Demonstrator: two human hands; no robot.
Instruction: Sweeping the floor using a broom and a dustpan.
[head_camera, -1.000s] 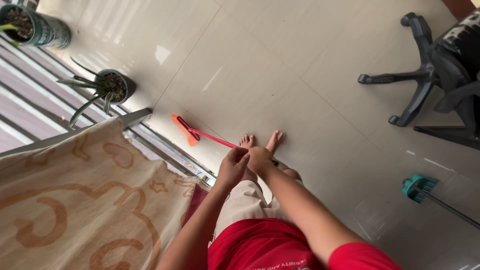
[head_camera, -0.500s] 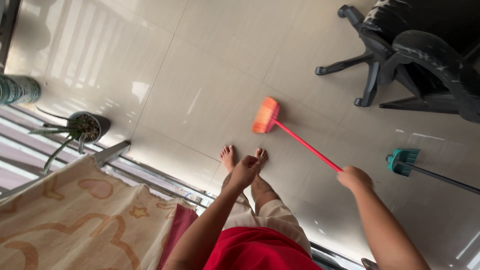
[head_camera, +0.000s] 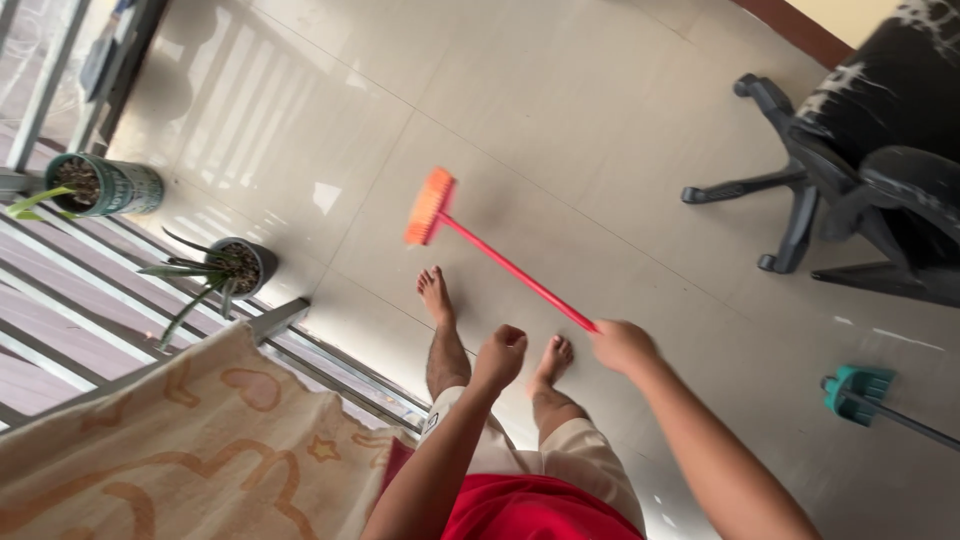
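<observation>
The right hand (head_camera: 622, 345) was closed around the near end of a broom with a thin red handle and orange bristle head (head_camera: 470, 243). The head rested on the glossy beige tiled floor (head_camera: 560, 120), far of the bare feet, the handle slanting back toward the person. The left hand (head_camera: 500, 357) was curled into a loose fist, holding nothing, just left of the right hand. A patterned beige cloth (head_camera: 170, 440) hung at near left. Two potted plants (head_camera: 225, 268) stood by the railing on the left. A black office chair (head_camera: 860, 170) stood far right, a teal mop head (head_camera: 858, 390) near right.
</observation>
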